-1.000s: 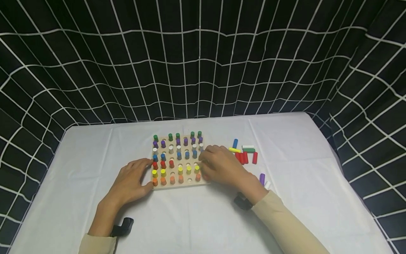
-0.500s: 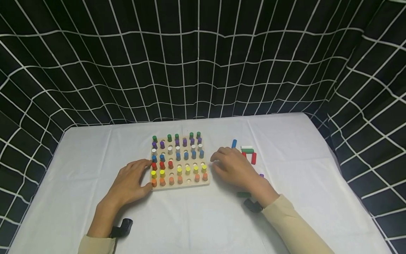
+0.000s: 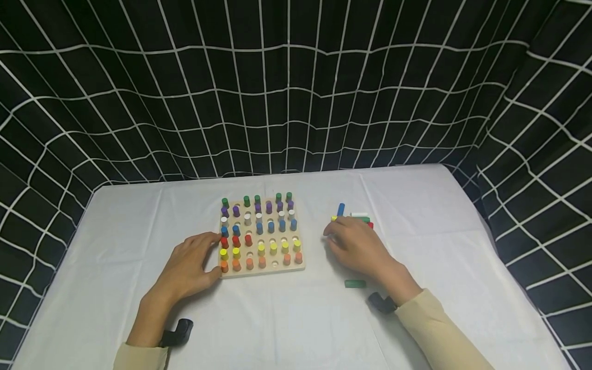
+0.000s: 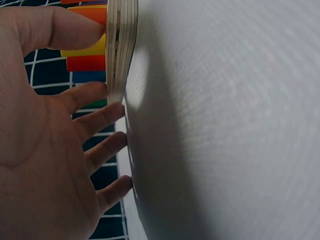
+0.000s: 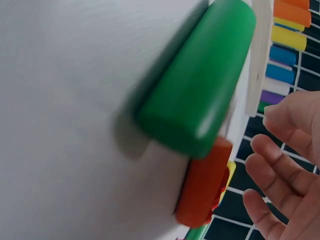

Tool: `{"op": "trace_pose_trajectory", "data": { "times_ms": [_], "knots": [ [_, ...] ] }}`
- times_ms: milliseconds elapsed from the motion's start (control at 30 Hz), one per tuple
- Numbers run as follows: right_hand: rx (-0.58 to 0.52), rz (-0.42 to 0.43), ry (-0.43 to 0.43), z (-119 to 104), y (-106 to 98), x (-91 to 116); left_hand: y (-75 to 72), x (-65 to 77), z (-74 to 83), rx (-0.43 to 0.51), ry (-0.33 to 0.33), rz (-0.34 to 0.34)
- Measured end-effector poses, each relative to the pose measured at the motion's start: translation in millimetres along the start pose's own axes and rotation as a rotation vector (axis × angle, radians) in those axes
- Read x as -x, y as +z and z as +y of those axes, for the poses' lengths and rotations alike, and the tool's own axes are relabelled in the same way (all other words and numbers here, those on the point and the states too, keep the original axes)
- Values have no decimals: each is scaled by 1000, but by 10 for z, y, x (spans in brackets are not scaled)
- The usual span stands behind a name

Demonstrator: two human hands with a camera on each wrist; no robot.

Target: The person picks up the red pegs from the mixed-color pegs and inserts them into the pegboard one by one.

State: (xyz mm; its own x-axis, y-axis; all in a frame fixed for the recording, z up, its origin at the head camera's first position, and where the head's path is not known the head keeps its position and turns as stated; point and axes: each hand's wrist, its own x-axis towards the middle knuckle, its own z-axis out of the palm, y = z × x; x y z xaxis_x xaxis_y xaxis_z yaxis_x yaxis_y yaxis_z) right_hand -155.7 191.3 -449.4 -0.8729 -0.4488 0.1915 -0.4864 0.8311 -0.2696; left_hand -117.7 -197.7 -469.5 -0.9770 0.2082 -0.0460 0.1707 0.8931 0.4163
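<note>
A wooden pegboard (image 3: pixel 268 272) carries rows of coloured pegs: green, purple, white, blue, red, yellow and orange. My left hand (image 3: pixel 187 267) lies at its left side, with thumb and index fingertip touching the board. In the left wrist view the fingers extend along the board's layered edge (image 4: pixel 120 45). My right hand (image 3: pixel 356 244) is over the loose pegs right of the board, hiding some. The right wrist view shows its fingers (image 5: pixel 270 170) loosely bent with nothing between them. A loose green peg (image 3: pixel 355 283) lies nearer than this hand; an orange-red peg (image 5: pixel 205 182) lies beyond it.
Beyond the right hand lie a blue peg (image 3: pixel 340 209), a white peg (image 3: pixel 358 214) and parts of green, yellow and red ones. White cloth (image 3: pixel 277 318) covers the table. A black curtain with white grid lines (image 3: pixel 287 103) stands behind and at both sides.
My right hand has moved right, off the board's right edge to the loose pegs, uncovering the board's right-end pegs and the near green peg. The left hand stays at the board.
</note>
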Motion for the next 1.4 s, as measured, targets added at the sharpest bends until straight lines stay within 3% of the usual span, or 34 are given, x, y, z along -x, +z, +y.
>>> {"op": "trace_pose_trajectory", "data": {
  "times_ms": [200, 833, 1100, 1400],
  "knots": [
    [15, 31, 21, 98, -13, 47, 16, -2, -3, -1, -7, -3],
    [40, 19, 111, 304, -95, 243, -2, -1, 6, 5, -2, -1],
    [56, 53, 179, 335, -75, 238, -7, -3, 19, 10, 4, 3],
    [85, 88, 185, 291, -32, 136, -1, -1, 14, 5, -1, -4]
  ]
}}
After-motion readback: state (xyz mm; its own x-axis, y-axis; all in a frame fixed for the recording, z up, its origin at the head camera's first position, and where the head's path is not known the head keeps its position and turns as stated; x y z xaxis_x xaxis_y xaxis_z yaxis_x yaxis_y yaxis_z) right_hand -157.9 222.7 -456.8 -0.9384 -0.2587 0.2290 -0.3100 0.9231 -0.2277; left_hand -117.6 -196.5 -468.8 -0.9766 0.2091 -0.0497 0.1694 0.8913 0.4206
